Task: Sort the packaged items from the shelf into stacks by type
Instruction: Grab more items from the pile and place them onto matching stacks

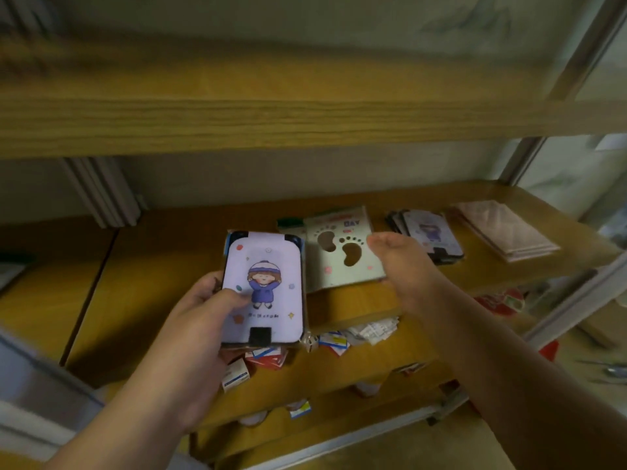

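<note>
The left hand holds a lilac cartoon-girl package face up, thumb pressed across its front, apparently so the print can be read for sorting. The right hand reaches forward with fingers extended, its grip wide and holding nothing, above the footprint package on the shelf. A matching lilac stack lies further right, probably where the held package belongs, beside a pink stack
</note>
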